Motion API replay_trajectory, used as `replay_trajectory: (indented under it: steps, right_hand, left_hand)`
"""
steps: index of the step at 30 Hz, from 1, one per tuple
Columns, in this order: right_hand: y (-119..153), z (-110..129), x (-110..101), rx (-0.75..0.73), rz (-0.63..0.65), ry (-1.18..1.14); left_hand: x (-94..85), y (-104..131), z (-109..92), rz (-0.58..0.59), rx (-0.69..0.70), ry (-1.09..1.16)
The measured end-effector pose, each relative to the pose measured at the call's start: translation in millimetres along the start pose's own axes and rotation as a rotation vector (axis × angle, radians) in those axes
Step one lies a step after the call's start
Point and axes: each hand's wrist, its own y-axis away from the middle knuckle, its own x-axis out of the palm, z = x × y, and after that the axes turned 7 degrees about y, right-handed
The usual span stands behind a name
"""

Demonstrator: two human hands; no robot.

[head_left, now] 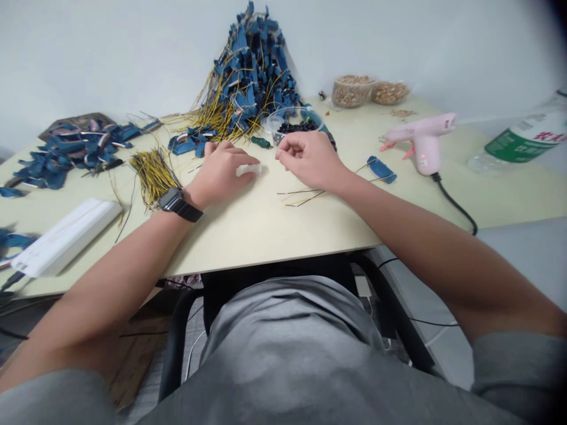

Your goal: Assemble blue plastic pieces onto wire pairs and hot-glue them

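Note:
My left hand [225, 171], with a black watch [181, 203] on the wrist, is closed on a small white piece [249, 170] over the table. To its right, my right hand [310, 156] has its fingers curled into a pinch; anything between the fingertips is too small to make out. Just behind the right hand stands a clear tub [295, 121] of small black parts. Beneath the right wrist lie thin wires [303, 198], and a blue piece [381, 169] with wires is right of the forearm. A bundle of yellow and black wires [153, 174] lies beside the left wrist.
A tall pile of blue pieces [252, 65] with yellow wires rises at the back. More blue pieces [66, 150] and a white power strip [66, 236] are at left. A pink glue gun [425, 141], a bottle [518, 141] and bags of nuts [352, 91] are at right.

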Motion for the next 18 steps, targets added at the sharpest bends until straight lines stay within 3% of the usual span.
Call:
replay_trajectory:
  steps: [6,10,15,18]
  right_hand:
    - [0,-6,0,-0.013,-0.004,0.003]
    - [1,-11,-1,-0.037,0.001,0.005]
    - [0,-16,0,-0.06,-0.023,-0.005]
    - [0,-17,1,-0.063,-0.025,-0.004]
  left_hand:
    - [0.5,1,28,-0.108,-0.093,-0.057]
    - [-10.1,-2,43,-0.156,-0.153,-0.111]
    - [-51.2,-9,54,-0.099,-0.354,-0.21]
    - [-81.1,-5,73,0.007,-0.242,-0.168]
